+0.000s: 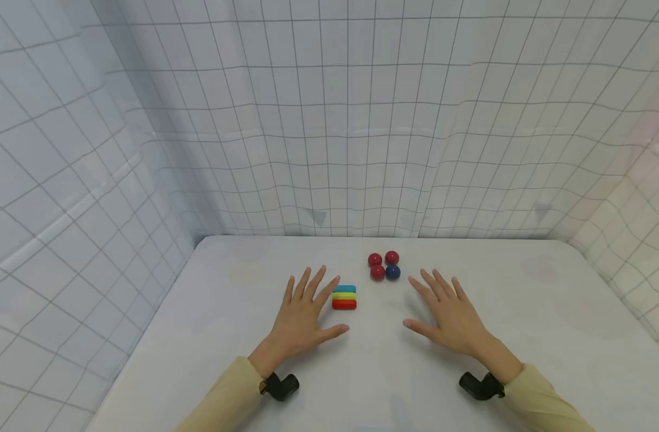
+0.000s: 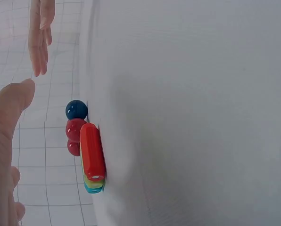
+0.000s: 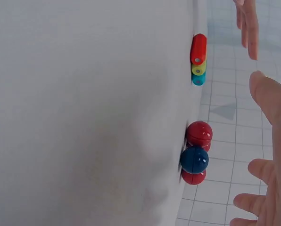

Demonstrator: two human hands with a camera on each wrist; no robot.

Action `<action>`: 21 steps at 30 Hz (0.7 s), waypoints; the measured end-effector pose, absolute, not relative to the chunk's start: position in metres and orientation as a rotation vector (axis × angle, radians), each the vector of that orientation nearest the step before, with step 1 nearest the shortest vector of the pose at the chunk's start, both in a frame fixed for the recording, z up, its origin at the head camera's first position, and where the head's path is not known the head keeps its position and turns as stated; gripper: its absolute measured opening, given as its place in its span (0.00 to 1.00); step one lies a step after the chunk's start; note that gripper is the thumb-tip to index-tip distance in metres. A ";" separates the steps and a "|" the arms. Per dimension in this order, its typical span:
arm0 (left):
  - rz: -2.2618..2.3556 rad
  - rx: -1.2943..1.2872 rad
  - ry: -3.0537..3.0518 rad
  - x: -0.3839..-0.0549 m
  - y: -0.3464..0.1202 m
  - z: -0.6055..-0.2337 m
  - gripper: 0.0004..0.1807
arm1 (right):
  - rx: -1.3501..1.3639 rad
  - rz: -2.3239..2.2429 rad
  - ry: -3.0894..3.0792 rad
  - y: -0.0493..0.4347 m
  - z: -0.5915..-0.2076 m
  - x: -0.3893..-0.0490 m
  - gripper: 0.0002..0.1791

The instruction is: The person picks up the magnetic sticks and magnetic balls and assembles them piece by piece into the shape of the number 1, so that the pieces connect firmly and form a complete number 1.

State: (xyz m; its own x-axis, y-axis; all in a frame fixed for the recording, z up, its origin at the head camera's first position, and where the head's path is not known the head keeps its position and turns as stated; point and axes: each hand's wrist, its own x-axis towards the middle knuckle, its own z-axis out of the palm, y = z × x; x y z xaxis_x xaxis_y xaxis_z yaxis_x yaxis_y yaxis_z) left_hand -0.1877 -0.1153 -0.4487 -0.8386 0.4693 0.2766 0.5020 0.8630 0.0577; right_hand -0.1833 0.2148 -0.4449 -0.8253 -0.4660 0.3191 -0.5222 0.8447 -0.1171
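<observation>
My left hand (image 1: 299, 322) is held over the white table with its fingers spread and straight, holding nothing. Just right of its fingertips lie three short, rounded sticks side by side: a blue stick (image 1: 344, 288), a yellow-green stick (image 1: 344, 296) and a red stick (image 1: 344, 305), the red one nearest me. My right hand (image 1: 454, 319), also spread and holding nothing, is to the right. Between the hands and farther back sit three glossy red balls (image 1: 377, 272) and one dark blue ball (image 1: 392, 272) in a tight cluster. Both wrist views show the sticks and balls apart from the hands.
The white table top (image 1: 383, 372) spreads around the hands. White cloth with a dark grid (image 1: 362, 132) rises behind the table and along both sides. A black wrist camera (image 1: 282, 387) is strapped at the left wrist, and another black camera (image 1: 481, 387) at the right.
</observation>
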 end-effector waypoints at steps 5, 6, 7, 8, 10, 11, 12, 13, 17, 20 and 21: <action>-0.271 -0.742 -2.736 -0.191 -0.114 -0.448 0.52 | 0.720 0.369 -2.737 0.214 -0.446 -0.190 0.45; -0.290 -0.739 -2.737 -0.192 -0.114 -0.448 0.52 | 0.714 0.382 -2.736 0.214 -0.447 -0.191 0.45; -0.312 -0.737 -2.735 -0.192 -0.114 -0.448 0.52 | 0.705 0.391 -2.736 0.214 -0.448 -0.193 0.44; -0.332 -0.734 -2.734 -0.193 -0.114 -0.448 0.52 | 0.699 0.400 -2.735 0.214 -0.449 -0.195 0.44; -0.377 -0.732 -2.723 -0.195 -0.113 -0.449 0.51 | 0.689 0.425 -2.722 0.214 -0.452 -0.198 0.42; -0.406 -0.732 -2.713 -0.195 -0.113 -0.449 0.51 | 0.685 0.441 -2.712 0.213 -0.452 -0.200 0.41; -0.432 -0.732 -2.705 -0.196 -0.113 -0.450 0.51 | 0.686 0.458 -2.698 0.213 -0.453 -0.201 0.40; -0.456 -0.732 -2.693 -0.197 -0.113 -0.451 0.50 | 0.685 0.477 -2.685 0.212 -0.454 -0.203 0.39; -0.539 -0.719 -2.654 -0.200 -0.112 -0.455 0.48 | 0.677 0.575 -2.652 0.208 -0.454 -0.209 0.37; -0.583 -0.704 -2.641 -0.202 -0.110 -0.457 0.45 | 0.650 0.652 -2.666 0.205 -0.455 -0.214 0.36; -0.595 -0.701 -2.638 -0.202 -0.109 -0.458 0.44 | 0.637 0.676 -2.674 0.204 -0.455 -0.216 0.36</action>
State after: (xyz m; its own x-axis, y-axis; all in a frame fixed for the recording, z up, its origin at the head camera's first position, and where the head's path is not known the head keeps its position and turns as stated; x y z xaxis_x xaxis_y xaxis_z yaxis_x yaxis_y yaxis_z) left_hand -0.2021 -0.1088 -0.4580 -0.8178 0.3871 0.4258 0.5324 0.7899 0.3043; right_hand -0.2157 0.2037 -0.4555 -0.8533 -0.3418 0.3939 -0.4879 0.7900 -0.3714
